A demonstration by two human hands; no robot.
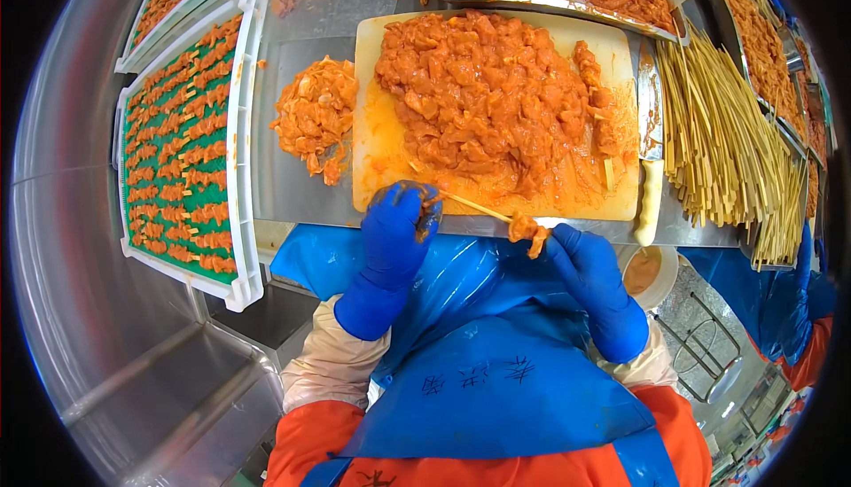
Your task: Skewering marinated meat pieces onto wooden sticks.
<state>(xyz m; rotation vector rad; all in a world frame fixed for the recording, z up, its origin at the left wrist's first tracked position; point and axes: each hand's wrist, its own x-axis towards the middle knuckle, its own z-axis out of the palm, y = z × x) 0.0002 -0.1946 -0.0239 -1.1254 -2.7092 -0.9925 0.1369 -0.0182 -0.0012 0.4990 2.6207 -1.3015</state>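
In blue gloves, both my hands work at the near edge of a cutting board (362,174). My left hand (397,234) grips one end of a thin bamboo skewer (479,206), and its glove is smeared with marinade. At the skewer's other end hangs a bunched meat piece (525,229), pinched by the fingertips of my right hand (588,281). A big heap of red-orange marinated meat (485,101) covers most of the board. Threaded meat on a stick (604,131) lies along the board's right side. The skewer's tip is hidden by meat and fingers.
A knife (648,188) lies right of the board, beside a pile of bamboo skewers (725,135). Left are a smaller meat heap (316,111) and a white-framed tray (243,154) of skewered meat. Behind stands a metal meat pan (558,2). A bucket (665,281) stands below; another person's sleeve (808,354) shows right.
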